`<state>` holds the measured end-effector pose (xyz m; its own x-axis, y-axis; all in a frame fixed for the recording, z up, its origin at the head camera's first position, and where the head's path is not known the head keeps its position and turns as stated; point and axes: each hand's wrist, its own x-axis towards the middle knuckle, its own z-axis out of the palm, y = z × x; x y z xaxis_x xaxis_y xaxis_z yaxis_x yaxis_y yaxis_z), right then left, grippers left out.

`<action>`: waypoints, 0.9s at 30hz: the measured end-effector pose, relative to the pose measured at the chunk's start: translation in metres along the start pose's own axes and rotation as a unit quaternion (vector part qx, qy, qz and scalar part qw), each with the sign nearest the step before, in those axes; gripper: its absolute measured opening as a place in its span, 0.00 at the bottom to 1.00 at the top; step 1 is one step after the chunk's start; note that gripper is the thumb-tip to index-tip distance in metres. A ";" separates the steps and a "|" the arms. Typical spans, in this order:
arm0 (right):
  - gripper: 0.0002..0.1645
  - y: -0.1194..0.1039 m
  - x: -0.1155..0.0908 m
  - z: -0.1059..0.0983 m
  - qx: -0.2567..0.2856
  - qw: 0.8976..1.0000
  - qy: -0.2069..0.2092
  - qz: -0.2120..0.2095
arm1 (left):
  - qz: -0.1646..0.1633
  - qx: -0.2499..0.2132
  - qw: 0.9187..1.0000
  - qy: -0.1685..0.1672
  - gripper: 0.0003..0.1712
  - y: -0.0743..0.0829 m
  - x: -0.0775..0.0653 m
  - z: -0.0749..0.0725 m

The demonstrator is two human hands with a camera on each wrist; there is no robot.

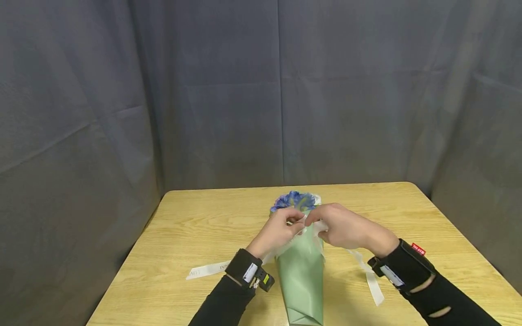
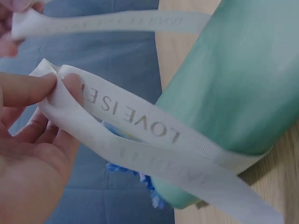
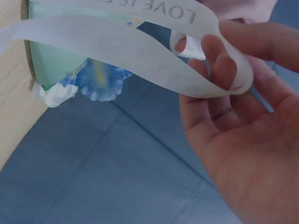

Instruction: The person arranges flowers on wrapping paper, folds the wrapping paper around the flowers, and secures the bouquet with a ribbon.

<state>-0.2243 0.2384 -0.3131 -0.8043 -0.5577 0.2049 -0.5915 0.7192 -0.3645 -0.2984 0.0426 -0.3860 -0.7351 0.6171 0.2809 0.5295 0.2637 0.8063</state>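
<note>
A bouquet wrapped in green paper [image 1: 302,280] lies on the table, its blue flowers [image 1: 294,200] at the far end. White ribbon [image 2: 145,122] printed with "LOVE IS" letters passes round the wrap. Above the upper part of the wrap, my left hand [image 1: 277,232] pinches a fold of ribbon between thumb and fingers. Close beside it, my right hand [image 1: 344,226] holds another loop, with the ribbon [image 3: 154,70] running over its curled fingers in the right wrist view. One ribbon tail [image 1: 208,270] trails left on the table, the other [image 1: 374,287] right.
The light wooden table [image 1: 195,226] ends at a rounded far edge. Grey curtains [image 1: 228,113] hang behind it and along both sides. A white flower or tissue piece [image 3: 58,94] shows beside the blue bloom.
</note>
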 end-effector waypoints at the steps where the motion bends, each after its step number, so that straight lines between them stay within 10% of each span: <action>1: 0.23 0.000 0.001 0.002 -0.007 1.000 -0.001 -0.009 | 0.004 0.000 1.000 -0.002 0.09 0.000 0.001 0.002; 16: 0.16 0.023 0.020 0.018 0.012 0.997 0.068 -0.031 | -0.016 -0.107 0.990 -0.090 0.06 -0.009 0.003 0.004; 27: 0.10 0.047 0.021 0.028 0.016 0.991 0.132 0.012 | -0.033 -0.130 0.989 -0.066 0.07 -0.014 0.001 0.007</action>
<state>-0.2673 0.2484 -0.3516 -0.8076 -0.4088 0.4249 -0.5727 0.7156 -0.4000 -0.3035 0.0449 -0.4005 -0.6942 0.7003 0.1664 0.3427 0.1183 0.9320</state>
